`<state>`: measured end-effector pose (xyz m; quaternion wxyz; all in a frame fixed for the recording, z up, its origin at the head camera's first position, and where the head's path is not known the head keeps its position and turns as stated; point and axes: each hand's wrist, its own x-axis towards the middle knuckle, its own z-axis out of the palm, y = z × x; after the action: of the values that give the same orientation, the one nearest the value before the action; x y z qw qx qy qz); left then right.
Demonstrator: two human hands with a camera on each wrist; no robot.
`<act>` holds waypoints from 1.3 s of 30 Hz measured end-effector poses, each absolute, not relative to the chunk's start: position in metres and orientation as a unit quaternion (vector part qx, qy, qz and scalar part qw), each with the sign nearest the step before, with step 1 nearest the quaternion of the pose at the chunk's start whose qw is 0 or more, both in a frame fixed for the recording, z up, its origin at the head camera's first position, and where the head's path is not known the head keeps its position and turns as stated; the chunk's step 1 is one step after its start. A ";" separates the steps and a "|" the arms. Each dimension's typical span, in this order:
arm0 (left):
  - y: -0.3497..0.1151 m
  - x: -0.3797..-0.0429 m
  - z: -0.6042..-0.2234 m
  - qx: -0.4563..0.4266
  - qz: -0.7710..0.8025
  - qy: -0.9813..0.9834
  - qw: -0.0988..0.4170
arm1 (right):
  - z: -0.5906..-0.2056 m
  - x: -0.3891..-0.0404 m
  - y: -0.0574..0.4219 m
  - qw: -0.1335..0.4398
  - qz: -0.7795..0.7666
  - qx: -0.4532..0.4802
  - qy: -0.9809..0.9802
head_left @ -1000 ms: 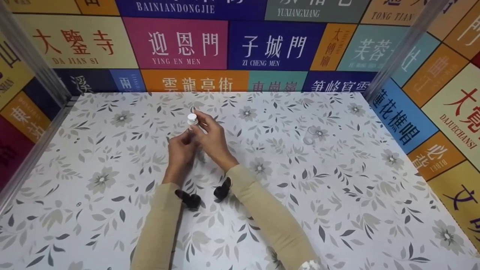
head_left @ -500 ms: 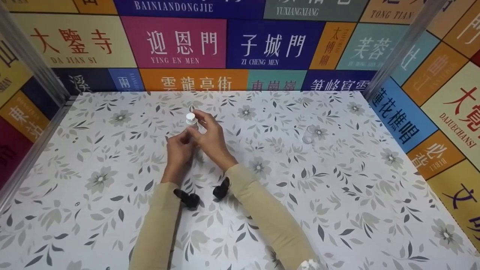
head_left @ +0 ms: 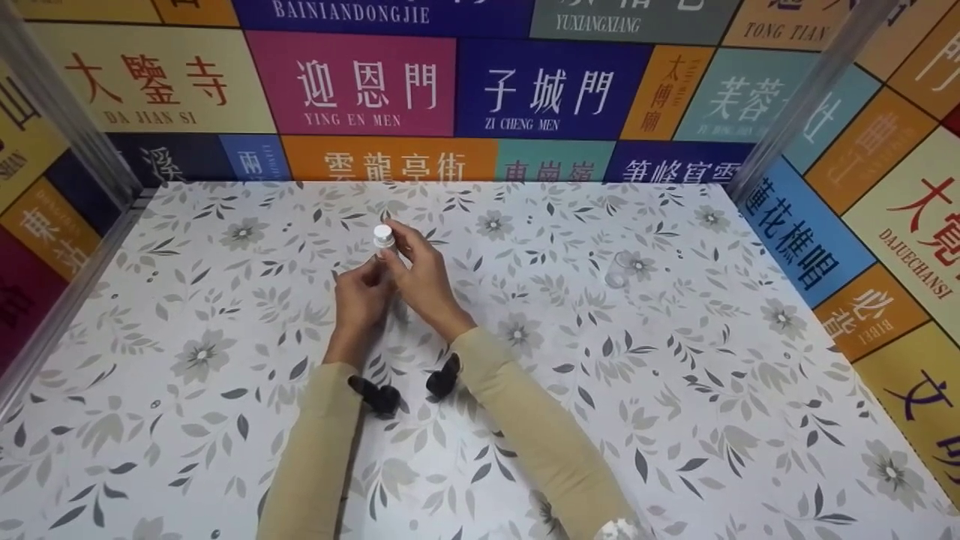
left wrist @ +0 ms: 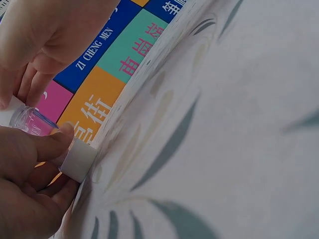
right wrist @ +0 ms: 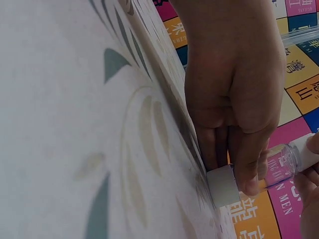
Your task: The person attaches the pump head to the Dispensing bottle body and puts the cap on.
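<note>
A small clear bottle point(right wrist: 280, 167) stands upright between both hands, close over the table. White parts cover its two ends: a round cap point(head_left: 382, 233) on top and a white base point(left wrist: 79, 160) at the bottom, right at the tabletop. My left hand point(head_left: 361, 296) grips the lower end, with thumb and fingers around it just above the base. Higher up, my right hand point(head_left: 421, 274) pinches the bottle at its white cap, thumb in front and fingers behind. The hands hide much of the bottle's body in the head view.
A clear, ring-like plastic piece point(head_left: 619, 270) lies on the flower-patterned table point(head_left: 570, 337) to the right. Black wrist cameras hang at both sleeves. Colourful lettered panels point(head_left: 360, 86) wall the back and sides. A small white object point(head_left: 619, 529) shows at the bottom edge.
</note>
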<state>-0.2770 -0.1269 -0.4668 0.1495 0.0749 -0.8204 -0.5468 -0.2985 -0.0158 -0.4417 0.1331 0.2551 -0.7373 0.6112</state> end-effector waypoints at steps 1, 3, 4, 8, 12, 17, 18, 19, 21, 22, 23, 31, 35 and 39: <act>-0.127 -0.277 -0.467 0.076 -0.547 -0.820 0.149 | -0.442 -0.299 -0.016 0.134 0.615 0.252 -0.735; -0.127 -0.277 -0.468 0.073 -0.548 -0.820 0.149 | -0.442 -0.299 -0.016 0.136 0.620 0.247 -0.732; -0.127 -0.277 -0.468 0.072 -0.548 -0.820 0.150 | -0.442 -0.299 -0.016 0.137 0.620 0.245 -0.733; -0.128 -0.277 -0.468 0.063 -0.541 -0.823 0.159 | -0.442 -0.298 -0.016 0.140 0.614 0.238 -0.740; -0.127 -0.276 -0.468 0.062 -0.540 -0.824 0.158 | -0.441 -0.297 -0.016 0.140 0.612 0.230 -0.744; -0.128 -0.276 -0.467 0.066 -0.550 -0.819 0.149 | -0.440 -0.298 -0.015 0.131 0.625 0.231 -0.734; -0.128 -0.276 -0.467 0.065 -0.550 -0.819 0.148 | -0.440 -0.298 -0.016 0.129 0.627 0.232 -0.732; -0.128 -0.276 -0.467 0.064 -0.550 -0.820 0.147 | -0.440 -0.299 -0.016 0.129 0.628 0.232 -0.731; -0.128 -0.275 -0.466 0.062 -0.549 -0.820 0.148 | -0.440 -0.299 -0.016 0.134 0.625 0.233 -0.733; -0.128 -0.275 -0.466 0.063 -0.547 -0.821 0.150 | -0.440 -0.299 -0.016 0.138 0.621 0.233 -0.735; -0.128 -0.275 -0.466 0.063 -0.545 -0.822 0.150 | -0.441 -0.298 -0.016 0.142 0.617 0.233 -0.738; -0.129 -0.274 -0.465 0.080 -0.538 -0.830 0.128 | -0.443 -0.298 -0.017 0.170 0.607 0.227 -0.743; -0.129 -0.275 -0.465 0.077 -0.550 -0.821 0.136 | -0.443 -0.299 -0.016 0.173 0.605 0.231 -0.743; -0.129 -0.275 -0.466 0.068 -0.563 -0.810 0.150 | -0.442 -0.299 -0.016 0.168 0.610 0.236 -0.737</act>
<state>-0.2749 -0.1289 -0.4663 0.1505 0.0679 -0.8098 -0.5630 -0.2986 -0.0160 -0.4416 0.1685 0.2360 -0.7372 0.6103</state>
